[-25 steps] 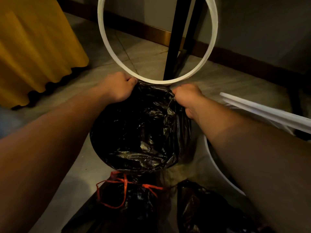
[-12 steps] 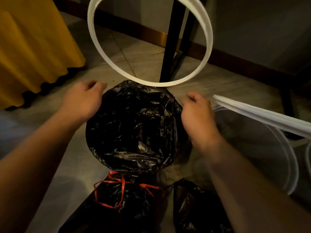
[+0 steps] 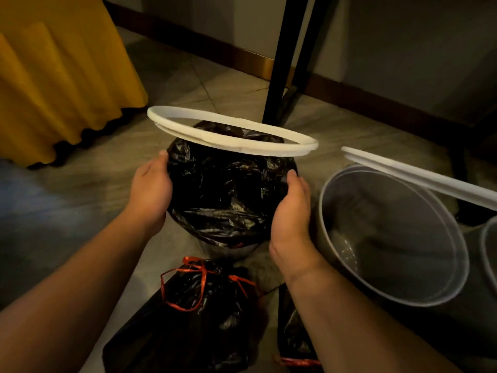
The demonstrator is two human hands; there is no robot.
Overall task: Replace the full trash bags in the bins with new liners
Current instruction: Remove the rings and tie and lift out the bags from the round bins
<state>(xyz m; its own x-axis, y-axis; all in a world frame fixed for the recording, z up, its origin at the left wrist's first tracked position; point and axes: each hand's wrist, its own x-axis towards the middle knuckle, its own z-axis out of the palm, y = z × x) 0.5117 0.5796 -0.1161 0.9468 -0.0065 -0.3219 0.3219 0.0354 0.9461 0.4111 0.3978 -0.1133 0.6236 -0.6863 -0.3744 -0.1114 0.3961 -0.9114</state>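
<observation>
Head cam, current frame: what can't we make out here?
The bin under the black liner: head view, liner covers all but a sliver.
The white ring: head view, its support is hidden behind the liner.
The second black bag: head view, cut off by the bottom edge.
The third bin: head view, cut off by the right edge.
The tied bag: head view, opaque plastic hides its contents.

The liner [image 3: 228, 189] is thin black plastic, shiny and crinkly. The bag [image 3: 193, 319] is the same shiny plastic. The ring [image 3: 231, 142] is dull white plastic. The bin [image 3: 403, 216] is smooth grey plastic. The cloth [image 3: 61, 76] looks soft and dull. The floor [image 3: 220, 84] is smooth tile.
</observation>
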